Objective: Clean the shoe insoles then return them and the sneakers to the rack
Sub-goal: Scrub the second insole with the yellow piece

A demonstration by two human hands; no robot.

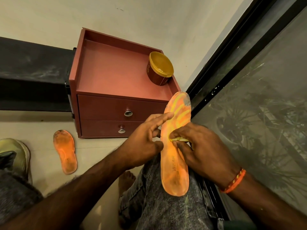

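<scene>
Your held insole (174, 156) carries dark lettering near the heel, too blurred to read. The tub's (159, 70) label is unreadable too.

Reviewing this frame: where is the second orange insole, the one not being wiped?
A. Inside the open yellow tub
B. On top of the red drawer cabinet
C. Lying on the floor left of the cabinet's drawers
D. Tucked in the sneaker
C: the second insole lies flat on the pale floor, below and left of the red drawer cabinet; only the yellow tub stands on top of the cabinet.

tub (160, 68) on cabinet (116, 90) | second insole (65, 156) on floor, left
</scene>
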